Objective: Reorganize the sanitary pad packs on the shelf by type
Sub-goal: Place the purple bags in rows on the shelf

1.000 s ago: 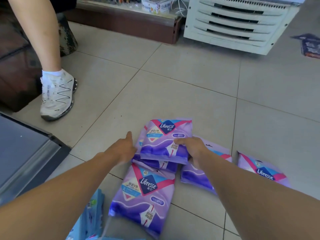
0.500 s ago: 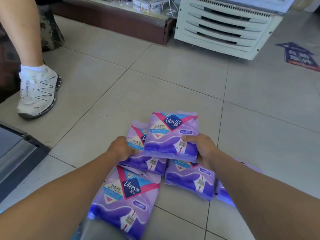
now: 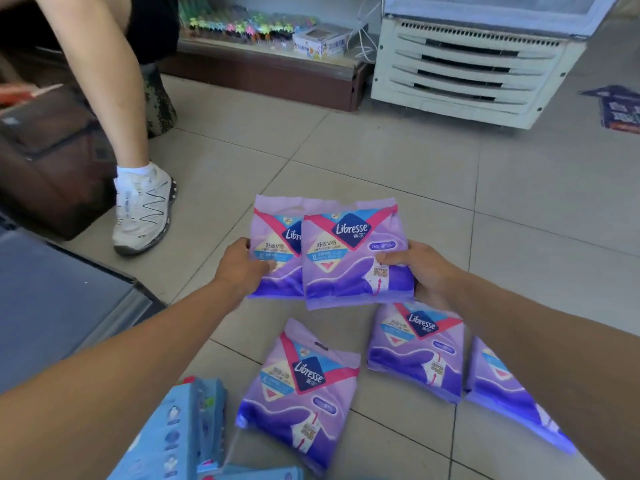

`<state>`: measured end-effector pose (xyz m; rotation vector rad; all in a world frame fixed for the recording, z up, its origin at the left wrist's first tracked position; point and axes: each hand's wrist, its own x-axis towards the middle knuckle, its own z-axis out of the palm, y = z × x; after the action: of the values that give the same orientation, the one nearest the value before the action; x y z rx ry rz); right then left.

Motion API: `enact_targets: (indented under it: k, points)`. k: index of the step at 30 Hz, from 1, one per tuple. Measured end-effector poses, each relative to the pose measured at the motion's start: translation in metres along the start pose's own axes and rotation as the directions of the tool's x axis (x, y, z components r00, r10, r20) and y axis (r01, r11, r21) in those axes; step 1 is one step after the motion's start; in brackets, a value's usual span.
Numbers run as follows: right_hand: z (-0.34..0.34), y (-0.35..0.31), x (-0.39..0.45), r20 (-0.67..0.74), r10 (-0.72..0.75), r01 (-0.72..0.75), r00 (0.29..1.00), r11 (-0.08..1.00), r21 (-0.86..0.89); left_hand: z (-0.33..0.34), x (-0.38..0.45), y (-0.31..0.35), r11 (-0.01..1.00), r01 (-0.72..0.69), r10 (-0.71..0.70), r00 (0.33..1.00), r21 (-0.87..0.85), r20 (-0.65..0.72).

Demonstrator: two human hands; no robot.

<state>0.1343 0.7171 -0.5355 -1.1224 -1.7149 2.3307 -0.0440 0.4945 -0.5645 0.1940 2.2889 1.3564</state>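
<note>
I hold two purple Libresse pad packs above the tiled floor. My left hand (image 3: 242, 266) grips the left pack (image 3: 273, 247), which sits partly behind the other. My right hand (image 3: 420, 271) grips the right pack (image 3: 349, 258) at its right edge. Three more purple packs lie on the floor below: one at the centre (image 3: 301, 393), one under my right wrist (image 3: 415, 351), and one partly hidden by my right forearm (image 3: 502, 386). Blue pad packs (image 3: 187, 434) lie at the bottom left.
Another person's leg and white sneaker (image 3: 143, 209) stand at the left beside a dark brown bag (image 3: 52, 161). A grey shelf edge (image 3: 65, 303) lies at the left. A white freezer (image 3: 467, 64) and a low display shelf (image 3: 270, 67) stand at the back.
Both hands have lifted the two purple packs off the floor pile and brought them side by side. The view has tilted up, showing more of the shop's back.
</note>
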Motion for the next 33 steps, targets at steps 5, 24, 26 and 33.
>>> enact_targets:
  k: [5, 24, 26, 33]
  points:
    - [0.046, -0.022, -0.010, 0.129, -0.036, 0.032, 0.991, 0.999, 0.031, -0.049, -0.025, 0.024, 0.992, -0.018, 0.020, 1.000, -0.121, 0.016]
    - [0.253, -0.083, -0.147, 0.422, -0.203, 0.226, 0.883, 0.974, -0.003, -0.278, -0.188, 0.069, 0.974, -0.216, 0.225, 0.947, 0.065, -0.229]
    - [0.266, -0.098, -0.163, 0.401, -0.246, 0.261, 0.882, 0.965, 0.019, -0.290, -0.204, 0.079, 0.964, -0.252, 0.264, 0.935, 0.082, -0.238]
    - [0.320, -0.122, -0.228, 0.364, -0.389, 0.409, 0.846, 0.912, 0.026, -0.351, -0.278, 0.112, 0.931, -0.348, 0.366, 0.894, 0.112, -0.260]
